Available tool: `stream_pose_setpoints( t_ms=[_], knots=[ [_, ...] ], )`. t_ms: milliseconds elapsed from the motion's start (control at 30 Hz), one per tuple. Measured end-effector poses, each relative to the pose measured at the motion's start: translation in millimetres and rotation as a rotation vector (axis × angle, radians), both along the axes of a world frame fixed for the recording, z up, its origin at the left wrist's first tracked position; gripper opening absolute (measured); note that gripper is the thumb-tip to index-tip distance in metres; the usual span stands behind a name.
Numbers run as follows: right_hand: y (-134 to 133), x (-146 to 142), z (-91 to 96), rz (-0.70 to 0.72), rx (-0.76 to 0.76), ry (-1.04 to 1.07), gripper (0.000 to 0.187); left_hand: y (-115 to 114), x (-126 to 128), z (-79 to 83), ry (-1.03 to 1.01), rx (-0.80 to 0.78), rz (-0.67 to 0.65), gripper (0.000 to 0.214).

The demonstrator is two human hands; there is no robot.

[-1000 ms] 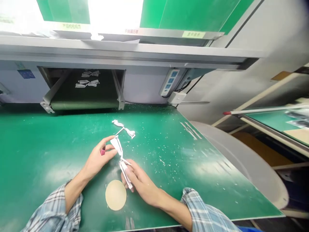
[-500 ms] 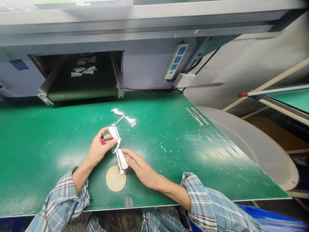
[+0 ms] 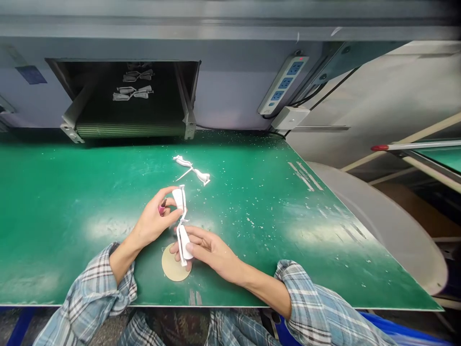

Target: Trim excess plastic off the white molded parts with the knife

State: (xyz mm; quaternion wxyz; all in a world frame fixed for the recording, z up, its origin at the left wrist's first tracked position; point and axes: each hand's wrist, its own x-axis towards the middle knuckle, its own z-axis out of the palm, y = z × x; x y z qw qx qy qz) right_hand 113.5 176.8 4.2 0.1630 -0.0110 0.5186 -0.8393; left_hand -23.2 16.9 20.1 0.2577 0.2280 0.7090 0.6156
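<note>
White piece is over the desk, nearer the front edge, long axis pretty much front-to-back, one end pointing at the back edge. Left hand pinches the far half, right hand grips the near half.

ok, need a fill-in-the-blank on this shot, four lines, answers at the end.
Of the left grip and right grip, the ____ is nearer the conveyor belt.
Both hold one two-lobed piece coloured ____.
The worktable is coloured ____.
The power strip shows ____ blue sockets.

left; white; green; three
</note>
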Motion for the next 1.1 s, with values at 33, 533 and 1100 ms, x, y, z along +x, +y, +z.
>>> stream_pose_setpoints(
  t_ms=[33, 533, 1100],
  knots=[
    [0, 0, -1.3, 0.001, -0.008, -0.01, 0.057, 0, 0, -0.1, 0.018, -0.014, -0.003, 0.059],
    [14, -9, -1.6, -0.167, 0.172, -0.022, 0.055, -16, -9, -12.4, 0.554, -0.499, -0.002, 0.055],
    [13, -50, -1.9, -0.283, 0.96, 0.35, 0.046, -3, 18, 2.8, 0.246, 0.336, -0.034, 0.04]
  ],
)
